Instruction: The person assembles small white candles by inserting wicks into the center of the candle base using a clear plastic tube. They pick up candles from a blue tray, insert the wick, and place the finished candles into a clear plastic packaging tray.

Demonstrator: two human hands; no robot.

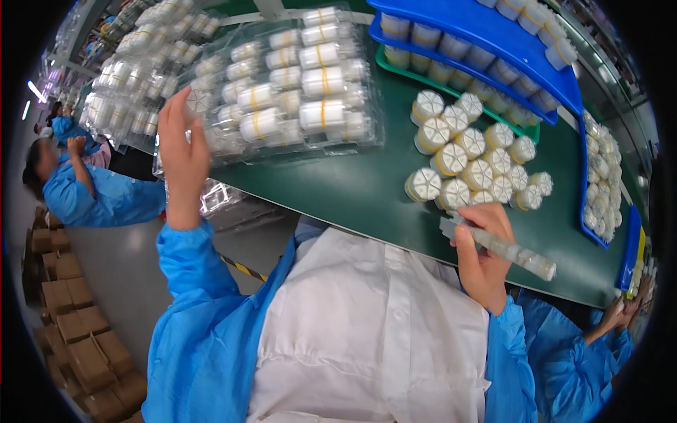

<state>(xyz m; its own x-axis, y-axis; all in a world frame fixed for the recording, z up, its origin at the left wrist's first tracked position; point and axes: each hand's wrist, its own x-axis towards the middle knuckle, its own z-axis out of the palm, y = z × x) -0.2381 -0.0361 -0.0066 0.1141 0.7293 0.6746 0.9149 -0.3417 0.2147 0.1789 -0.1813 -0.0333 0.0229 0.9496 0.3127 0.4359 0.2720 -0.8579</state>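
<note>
My R hand (488,273) clasped a clear tube (527,259) nr the table's (317,185) front edge; my L hand (185,156), half-curled round a white cyl (199,103) at the tray's (376,116) L edge, needed a light touch.

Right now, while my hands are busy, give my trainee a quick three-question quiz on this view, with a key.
1. Which hand holds the long translucent item?
2. True or false: the left hand is at the left end of the near clear tray.
3. The cluster of white-capped cylinders stands on: A) a blue tray; B) the dark green tabletop; C) a cardboard box.

Key: 1. The right hand. 2. True. 3. B.
</note>
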